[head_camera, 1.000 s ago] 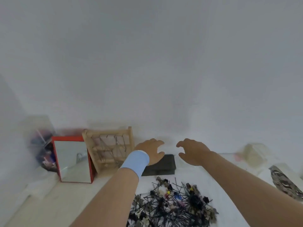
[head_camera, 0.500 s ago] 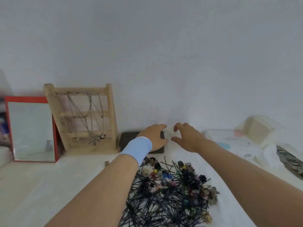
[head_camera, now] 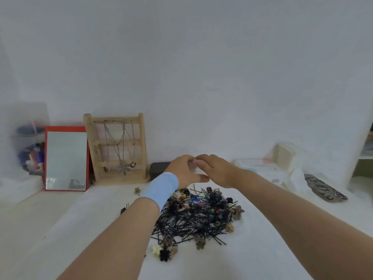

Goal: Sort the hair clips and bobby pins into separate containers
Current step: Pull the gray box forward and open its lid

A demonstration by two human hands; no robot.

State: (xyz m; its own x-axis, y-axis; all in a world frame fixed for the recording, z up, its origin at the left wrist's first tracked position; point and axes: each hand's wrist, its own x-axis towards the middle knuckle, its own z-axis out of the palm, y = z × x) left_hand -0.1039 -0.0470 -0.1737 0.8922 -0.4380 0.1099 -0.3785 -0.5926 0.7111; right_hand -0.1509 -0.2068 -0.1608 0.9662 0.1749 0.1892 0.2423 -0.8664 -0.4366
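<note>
Just nearside of fingers [head_camera: 205,158]: clip-and-pin pile [head_camera: 197,217].

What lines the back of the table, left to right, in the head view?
Clear tub of coloured items → red-framed mirror → wooden jewellery stand → black box → whitish box → patterned flat object.

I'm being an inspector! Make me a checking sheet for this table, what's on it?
Surface: white table, pile in the middle.
Job's things: black bobby pins and small hair clips mixed in one pile; a few clips lie apart at its near edge.
Clutter: red-framed mirror, wooden rack with necklaces, dark box behind the hands, patterned flat thing on the right.
Hands: left hand, with a blue wristband, and right hand meet beyond the pile; a small pale thing between their fingers, too blurred to name.
Cables: nothing seen.
Surroundings: white wall; shelf at the right edge.
</note>
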